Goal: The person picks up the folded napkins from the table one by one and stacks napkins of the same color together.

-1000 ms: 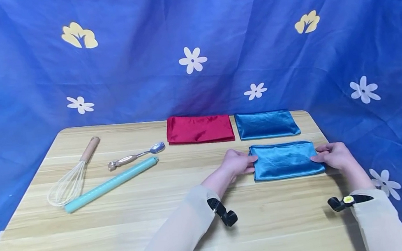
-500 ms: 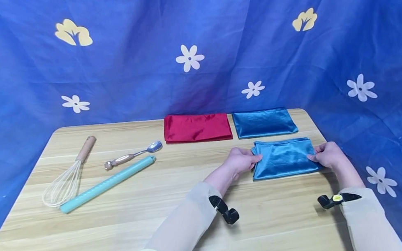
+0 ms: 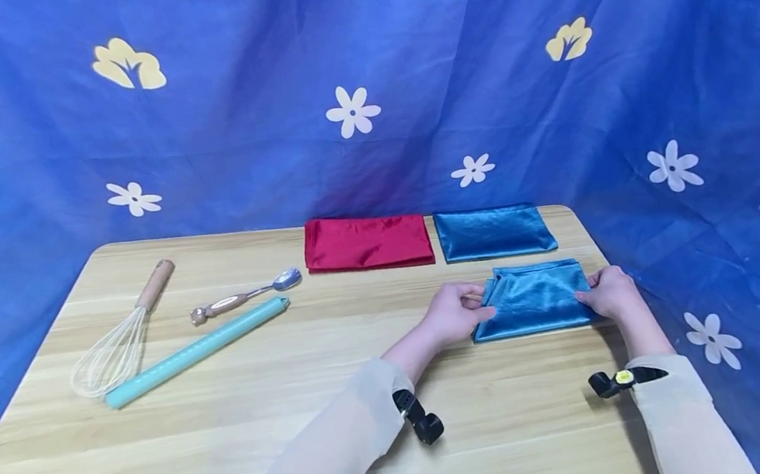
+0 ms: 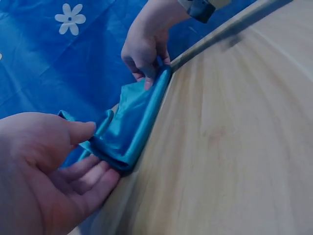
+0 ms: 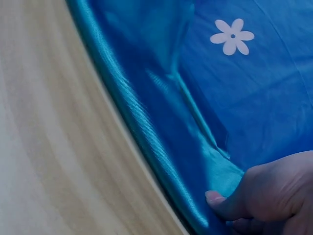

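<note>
A folded teal satin cloth [image 3: 535,301] lies on the table in front of me, between both hands. My left hand [image 3: 455,313] grips its left end; in the left wrist view the thumb is on top and the fingers reach under the layered edge. My right hand [image 3: 610,293] pinches the right end, thumb on the upper face, as the right wrist view also shows; its other fingers are mostly hidden. Loose layers [image 4: 105,122] stick up at the cloth's left end. Just behind lie a folded darker blue cloth [image 3: 495,232] and a folded red cloth [image 3: 368,243].
On the left side of the wooden table [image 3: 233,426] lie a whisk [image 3: 124,329], a spoon [image 3: 246,295] with a brownish handle, and a turquoise stick [image 3: 199,353]. A blue flowered curtain [image 3: 234,128] hangs behind the table and along its right side.
The teal cloth's left end has become more rumpled, with layers showing, and its far left corner has shifted inward. Both hands stay at its ends. The head view has shifted slightly.
</note>
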The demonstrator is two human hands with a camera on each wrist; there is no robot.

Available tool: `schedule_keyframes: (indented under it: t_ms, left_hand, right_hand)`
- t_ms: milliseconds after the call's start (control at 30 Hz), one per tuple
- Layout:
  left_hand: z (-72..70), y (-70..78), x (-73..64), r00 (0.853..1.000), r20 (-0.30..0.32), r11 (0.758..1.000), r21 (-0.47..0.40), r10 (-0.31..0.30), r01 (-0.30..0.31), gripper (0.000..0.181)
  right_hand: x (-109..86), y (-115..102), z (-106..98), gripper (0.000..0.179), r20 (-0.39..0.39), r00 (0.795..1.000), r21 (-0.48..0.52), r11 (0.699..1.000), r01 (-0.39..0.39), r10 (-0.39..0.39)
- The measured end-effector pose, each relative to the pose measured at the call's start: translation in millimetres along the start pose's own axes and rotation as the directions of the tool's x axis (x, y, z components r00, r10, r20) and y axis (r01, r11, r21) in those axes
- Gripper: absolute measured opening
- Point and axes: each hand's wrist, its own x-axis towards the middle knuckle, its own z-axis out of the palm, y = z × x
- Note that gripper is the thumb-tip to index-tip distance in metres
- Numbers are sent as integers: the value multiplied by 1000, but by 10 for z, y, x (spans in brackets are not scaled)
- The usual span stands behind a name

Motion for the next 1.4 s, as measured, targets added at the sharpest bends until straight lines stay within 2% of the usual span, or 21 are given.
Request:
schedule_keyframes:
  t_ms: [67,167,267,333,500,633,767,933,1067,1133,1233,1400]
  left_hand:
    - [-9,-66,-8,999,-8,999,-14,-40,40,51]
    - [-34,-162,-9,994,-67,996,-15,-90,90,56]
    - [-54,-229,8,990,-99,994,-31,-105,103,53]
    - [-64,-246,19,990,-88,993,-59,-106,101,51]
    - [-87,-256,32,992,-69,991,-85,-106,100,48]
    - [-96,-246,36,992,-67,990,-102,-103,96,46]
    - [-84,-249,59,993,-60,991,-100,-98,92,45]
    - [-69,-252,87,993,-62,990,-100,-101,94,44]
    - [-69,-240,79,993,-53,989,-113,-106,100,45]
    - [-75,-228,70,993,-51,987,-120,-109,102,45]
    - [-87,-216,54,993,-47,986,-132,-109,102,46]
    - [-95,-220,45,993,-50,988,-117,-108,102,46]
  right_hand:
    - [15,17,4,39,47,999,44,999,5,-7]
    - [35,75,-8,35,99,994,117,993,26,-38]
    - [40,165,-49,31,120,990,183,982,53,-76]
    - [22,221,-90,28,126,988,224,973,55,-85]
    - [-37,263,-186,36,151,983,294,954,53,-101]
    - [-67,232,-200,46,178,979,274,960,52,-103]
    - [-60,179,-131,35,156,986,215,976,30,-65]
    - [-52,88,-61,49,143,989,195,981,11,-39]
    - [-95,74,-77,35,128,989,203,978,52,-79]
    - [-120,80,-100,26,116,987,225,971,86,-115]
    - [-119,101,-138,27,111,982,293,949,116,-154]
    - [-65,149,-179,39,113,979,428,898,104,-168]
